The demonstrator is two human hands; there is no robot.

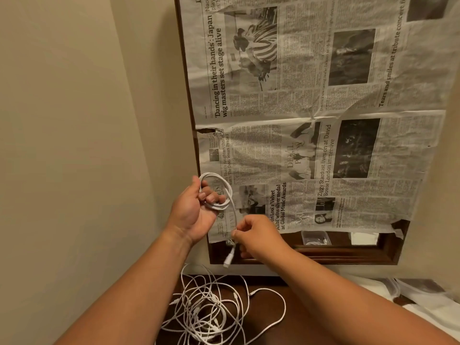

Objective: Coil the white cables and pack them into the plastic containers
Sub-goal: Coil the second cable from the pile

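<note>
— Where's the coil?
— In the left grip, fingers curled round it; the right grip pinches its tail just above the plug.
— And the rest?
— Loose cables lie tangled on the counter below; newspaper covers the wooden frame behind.

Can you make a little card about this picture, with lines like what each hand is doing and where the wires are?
Left grip: holds the coiled cable in loops
Right grip: pinches that cable's loose end, just above its plug
Loose cables: tangled pile on the dark surface below
Newspaper: covers the wood frame on the wall
</note>
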